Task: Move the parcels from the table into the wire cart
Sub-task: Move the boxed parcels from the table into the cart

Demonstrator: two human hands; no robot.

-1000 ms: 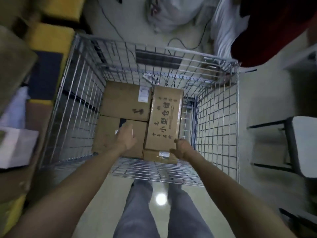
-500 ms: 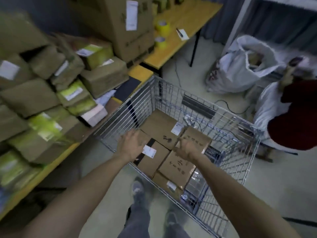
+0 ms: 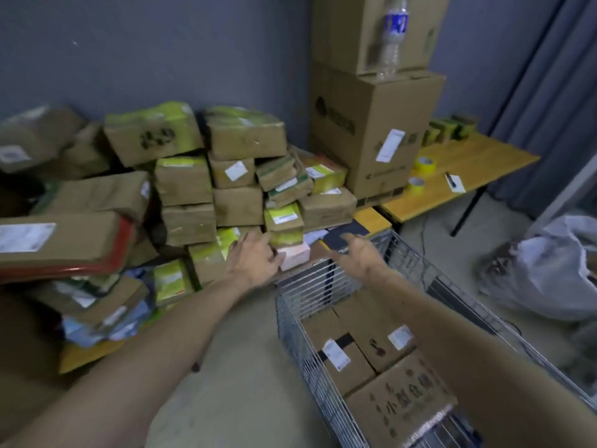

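A heap of brown and green-taped parcels [image 3: 193,182] covers the yellow table [image 3: 371,218] on the left. The wire cart [image 3: 290,318] stands at lower right with several cardboard boxes [image 3: 381,347] in its bottom. My left hand [image 3: 252,257] reaches with spread fingers to a small pale pink box [image 3: 295,255] at the heap's near edge and touches it. My right hand [image 3: 358,253] hovers open above the cart's far rim, close to a dark flat parcel [image 3: 347,232]. Neither hand holds anything.
Two big cartons [image 3: 374,130] are stacked at the back, with a water bottle [image 3: 392,37] on them. A second yellow table [image 3: 458,169] carries tape rolls [image 3: 424,164]. A white sack [image 3: 549,270] lies on the floor to the right.
The view swung up from inside the cart to the parcel heap. Both hands left the boxes in the cart and now reach toward the table's edge.
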